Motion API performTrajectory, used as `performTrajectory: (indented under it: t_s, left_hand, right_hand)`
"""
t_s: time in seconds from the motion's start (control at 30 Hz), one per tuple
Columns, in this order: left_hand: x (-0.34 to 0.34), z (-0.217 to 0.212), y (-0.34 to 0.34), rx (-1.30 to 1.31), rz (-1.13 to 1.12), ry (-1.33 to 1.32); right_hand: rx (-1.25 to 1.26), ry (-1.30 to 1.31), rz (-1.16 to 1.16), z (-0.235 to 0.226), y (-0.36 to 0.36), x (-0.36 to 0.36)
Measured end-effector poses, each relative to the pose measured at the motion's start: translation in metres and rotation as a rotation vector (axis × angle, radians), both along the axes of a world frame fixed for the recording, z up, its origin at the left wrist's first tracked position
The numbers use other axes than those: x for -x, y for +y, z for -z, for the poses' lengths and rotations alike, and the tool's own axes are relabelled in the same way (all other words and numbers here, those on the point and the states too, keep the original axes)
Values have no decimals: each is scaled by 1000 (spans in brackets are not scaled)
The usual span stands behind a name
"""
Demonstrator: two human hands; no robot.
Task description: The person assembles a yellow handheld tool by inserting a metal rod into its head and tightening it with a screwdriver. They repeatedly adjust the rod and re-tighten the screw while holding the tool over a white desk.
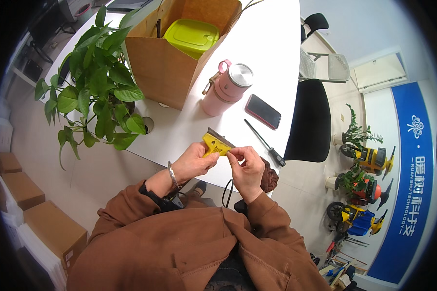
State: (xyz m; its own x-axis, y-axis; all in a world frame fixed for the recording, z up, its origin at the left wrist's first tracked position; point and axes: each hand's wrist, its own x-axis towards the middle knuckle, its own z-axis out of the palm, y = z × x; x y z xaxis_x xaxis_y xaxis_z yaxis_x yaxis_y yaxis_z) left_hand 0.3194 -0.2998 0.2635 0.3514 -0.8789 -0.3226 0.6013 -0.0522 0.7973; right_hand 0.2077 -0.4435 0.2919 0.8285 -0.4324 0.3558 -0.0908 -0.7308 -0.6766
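Both hands are pinching a small yellow scraper (215, 144) above the near edge of the white table (272, 58): the left hand (195, 162) is closing around its handle, the right hand (246, 165) is gripping with fingertips beside the metal blade. It looks light, stiff and sharp-edged; the handle seems safest. Beyond the scraper are lying a screwdriver (265, 143), a phone (262, 111), a pink flask (226, 88) and a paper bag (172, 53).

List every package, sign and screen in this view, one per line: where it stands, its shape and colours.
Brown paper bag: on the white table, open, holding a lime-green lidded box.
Phone: flat on the table, dark screen, reddish edge.
Cardboard boxes: floor, left, brown.
Blue sign: right wall, tall, white markings.
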Motion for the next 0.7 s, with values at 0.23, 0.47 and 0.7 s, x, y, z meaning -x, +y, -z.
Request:
performTrajectory:
  t_s: [0.23, 0.47, 0.7]
  left_hand:
    - [-3, -1, 1, -48, 13, -84]
    - [0, 2, 0, -10, -24, -67]
    - [-1, -2, 2, -73, -13, -253]
  right_hand:
    - [-24, 8, 49, 0, 6, -1]
    - [31, 9, 103, 4, 11, -2]
    - [38, -40, 129, 7, 14, -3]
